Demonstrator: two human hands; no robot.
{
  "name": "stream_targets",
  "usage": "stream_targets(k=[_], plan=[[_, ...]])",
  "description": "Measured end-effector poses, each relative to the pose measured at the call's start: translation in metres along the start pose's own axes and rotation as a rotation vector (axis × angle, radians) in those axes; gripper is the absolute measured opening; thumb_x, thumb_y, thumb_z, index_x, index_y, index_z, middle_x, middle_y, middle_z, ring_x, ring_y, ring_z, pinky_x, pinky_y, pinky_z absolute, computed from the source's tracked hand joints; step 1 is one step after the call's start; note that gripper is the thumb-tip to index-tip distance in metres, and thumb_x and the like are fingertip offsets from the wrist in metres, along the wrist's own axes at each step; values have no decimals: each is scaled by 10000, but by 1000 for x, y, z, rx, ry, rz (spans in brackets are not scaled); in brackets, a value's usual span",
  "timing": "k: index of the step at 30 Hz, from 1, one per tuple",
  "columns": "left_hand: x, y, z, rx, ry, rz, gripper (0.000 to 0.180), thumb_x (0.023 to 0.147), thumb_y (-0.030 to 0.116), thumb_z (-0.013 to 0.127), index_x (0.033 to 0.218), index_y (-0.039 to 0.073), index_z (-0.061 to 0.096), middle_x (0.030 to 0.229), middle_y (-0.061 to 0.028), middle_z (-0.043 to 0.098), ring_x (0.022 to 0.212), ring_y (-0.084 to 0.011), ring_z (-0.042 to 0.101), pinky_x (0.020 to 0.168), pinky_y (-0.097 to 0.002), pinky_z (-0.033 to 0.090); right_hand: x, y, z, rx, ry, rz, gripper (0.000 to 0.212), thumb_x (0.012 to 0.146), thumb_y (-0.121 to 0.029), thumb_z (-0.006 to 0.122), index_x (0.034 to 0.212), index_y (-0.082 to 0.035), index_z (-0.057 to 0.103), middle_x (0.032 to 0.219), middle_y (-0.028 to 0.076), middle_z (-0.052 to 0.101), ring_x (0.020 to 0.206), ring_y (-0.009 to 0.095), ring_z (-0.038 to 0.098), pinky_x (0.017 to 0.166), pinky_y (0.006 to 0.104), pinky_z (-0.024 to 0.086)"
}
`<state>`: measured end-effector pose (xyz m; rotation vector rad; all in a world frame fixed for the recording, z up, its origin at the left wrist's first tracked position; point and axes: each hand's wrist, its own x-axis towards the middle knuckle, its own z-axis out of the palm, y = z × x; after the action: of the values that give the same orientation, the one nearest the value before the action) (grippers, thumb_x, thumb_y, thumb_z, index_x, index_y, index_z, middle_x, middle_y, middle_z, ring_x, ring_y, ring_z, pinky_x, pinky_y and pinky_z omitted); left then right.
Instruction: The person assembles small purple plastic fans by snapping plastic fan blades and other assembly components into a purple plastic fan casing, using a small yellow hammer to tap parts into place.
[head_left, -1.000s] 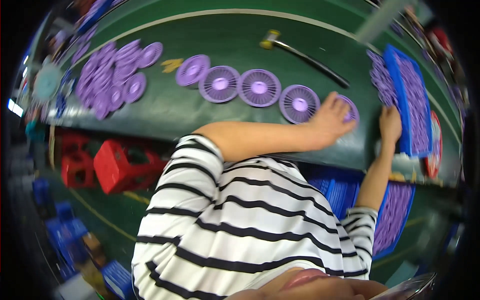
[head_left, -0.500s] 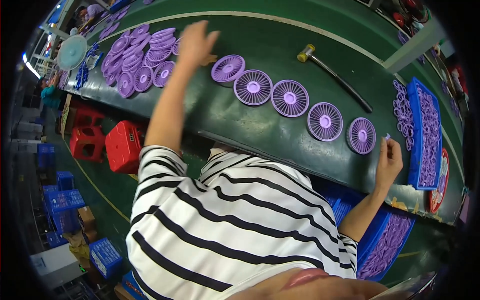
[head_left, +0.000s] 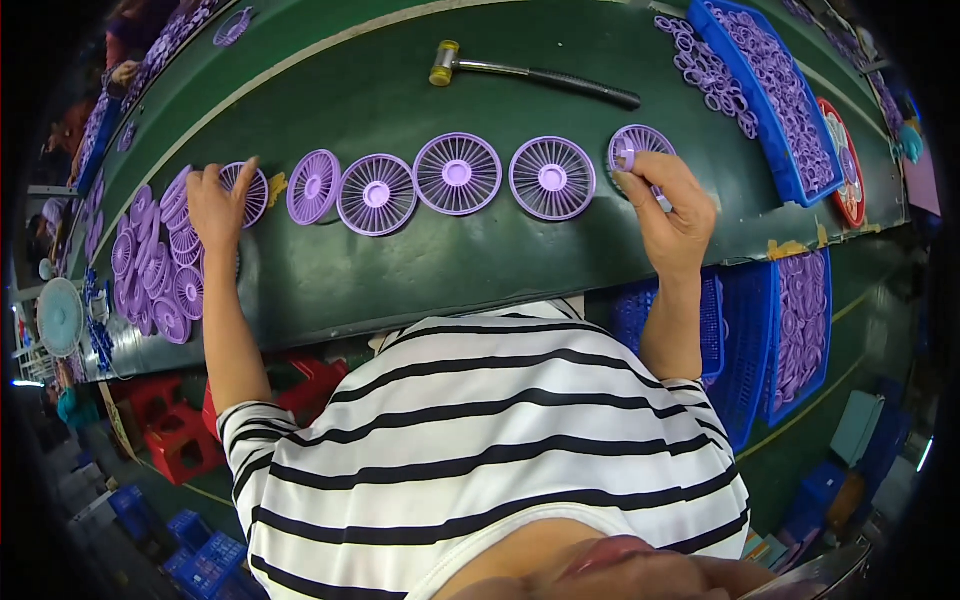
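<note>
My left hand (head_left: 216,205) is at the right edge of a heap of purple spoked fan grilles (head_left: 150,255). Its thumb and fingers are apart, with a grille (head_left: 256,195) behind the thumb. In my right hand (head_left: 675,212), thumb and fingertips pinch a small purple ring (head_left: 625,158). That ring is over the rightmost spoked grille (head_left: 640,135), which my hand partly covers. Leftward along the bench lie more grilles in a row: one (head_left: 551,178), another (head_left: 457,173), then one (head_left: 376,194) and a tilted one (head_left: 314,187) touching it.
A hammer with a yellow head (head_left: 445,63) lies beyond the row on the green bench (head_left: 400,270). Far right, loose purple rings (head_left: 705,75) lie beside a blue tray (head_left: 800,190) full of them. Blue crates (head_left: 745,350) and red stools (head_left: 180,435) stand below the bench.
The view has swung. My left hand has come down to the edge of the grille heap. My right hand has carried the small ring from beside the end grille to above it.
</note>
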<state>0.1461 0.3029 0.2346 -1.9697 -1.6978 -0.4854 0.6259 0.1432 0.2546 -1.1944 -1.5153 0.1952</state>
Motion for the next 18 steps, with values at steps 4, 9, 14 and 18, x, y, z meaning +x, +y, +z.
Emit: stream_targets(k=[4,9,14,18], plan=[[-15,25,-19,-298,165,-245,400,869,410,623,813,22,542,790,-146,546,732,-327,551,625,-432,446,2,-16,19,18,1,-46,140,700,11,746,800,9,648,776,80,634,690,191,597,605,277,460],[-32,135,-72,-1054,147,-506,339,996,313,434,871,3,489,820,-60,489,772,-160,446,715,-307,394,7,-43,46,-156,-81,-327,205,614,-6,774,783,-29,661,811,74,635,714,224,592,626,313,468],[-48,199,-96,-1540,-102,-497,290,1004,321,417,923,57,503,856,15,457,765,-64,409,692,-224,353,14,-64,80,-29,-121,-468,214,589,-60,787,762,-55,661,781,47,621,707,222,587,609,323,466],[-52,203,-104,-1636,-220,-397,304,1001,308,429,997,9,488,858,-28,514,792,-73,460,729,-231,413,17,-72,92,-55,-88,-539,193,607,-81,773,743,-68,638,770,39,610,698,218,574,593,316,444]])
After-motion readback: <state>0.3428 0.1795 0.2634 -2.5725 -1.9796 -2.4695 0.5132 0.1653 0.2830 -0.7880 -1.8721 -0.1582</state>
